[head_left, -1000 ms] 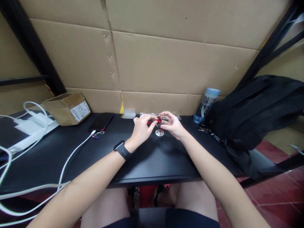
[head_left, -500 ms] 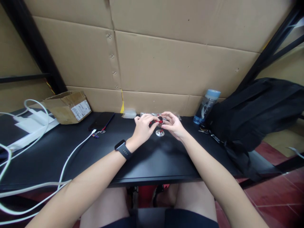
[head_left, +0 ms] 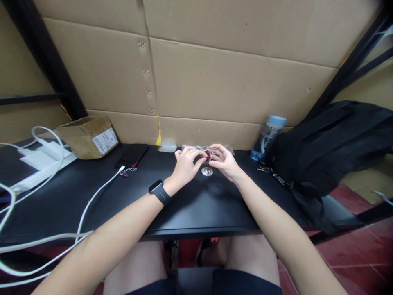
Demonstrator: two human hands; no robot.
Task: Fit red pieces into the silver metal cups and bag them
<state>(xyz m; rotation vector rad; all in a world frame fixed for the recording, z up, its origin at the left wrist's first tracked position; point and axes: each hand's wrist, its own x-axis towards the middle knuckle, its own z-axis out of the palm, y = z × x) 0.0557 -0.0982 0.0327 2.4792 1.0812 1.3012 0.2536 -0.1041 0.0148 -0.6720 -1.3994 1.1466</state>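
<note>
Above the middle of the desk, my left hand (head_left: pixel 186 164), with a dark watch on the wrist, pinches a small red piece (head_left: pixel 206 157) between thumb and fingertips. Facing it, my right hand (head_left: pixel 224 163) has its fingers curled round the side of a small stemmed object (head_left: pixel 207 171), like a little goblet. Its shiny round foot and a bit of red stem show below the hands. My fingers hide much of its upper part, so I cannot tell whether the red piece is joined to it.
Clear plastic packets (head_left: pixel 167 146) lie along the cardboard wall behind the hands. To the left are a phone (head_left: pixel 132 155), an open cardboard box (head_left: pixel 87 139) and white cables (head_left: pixel 100 192). A water bottle (head_left: pixel 267 137) and a black backpack (head_left: pixel 331 143) stand on the right.
Both hands stay almost in place around the small stemmed object. The red piece at my left fingertips has shifted very slightly; the camera view has moved a touch.
</note>
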